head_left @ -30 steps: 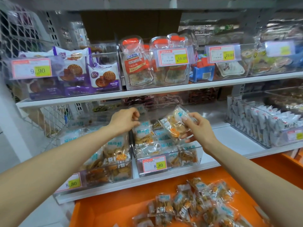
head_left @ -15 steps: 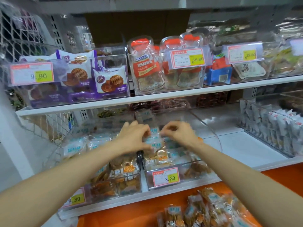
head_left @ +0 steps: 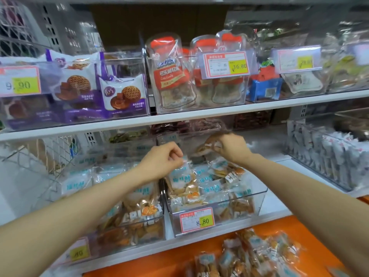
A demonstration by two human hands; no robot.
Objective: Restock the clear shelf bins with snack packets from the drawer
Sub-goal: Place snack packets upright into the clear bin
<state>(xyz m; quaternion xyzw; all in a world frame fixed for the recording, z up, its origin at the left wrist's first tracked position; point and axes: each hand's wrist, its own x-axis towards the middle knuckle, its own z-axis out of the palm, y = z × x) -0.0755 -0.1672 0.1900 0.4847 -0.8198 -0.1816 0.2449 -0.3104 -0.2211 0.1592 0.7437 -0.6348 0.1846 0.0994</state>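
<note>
Two clear bins sit on the lower shelf. The right one [head_left: 259,200] carries an 8.80 price tag and holds several clear snack packets with blue labels. My left hand [head_left: 161,160] pinches the top edge of one packet [head_left: 180,182] standing at the bin's left side. Over the back of the same bin, my right hand [head_left: 231,148] grips another packet [head_left: 205,146] with brown snacks inside, tilted in the air. The left bin [head_left: 127,236] is packed with the same packets. Below, the orange drawer [head_left: 179,260] holds several more packets [head_left: 245,256].
The upper shelf [head_left: 199,114] hangs close above my hands, with bins of purple biscuit packs [head_left: 119,94] and red-topped bags [head_left: 169,74]. A bin of white packets [head_left: 327,156] stands at the right. A wire mesh panel [head_left: 36,154] borders the left.
My hands have drawn apart from the bin's middle. The right hand rose toward the back holding a packet, and the left now pinches a packet's top edge. The camera moved closer.
</note>
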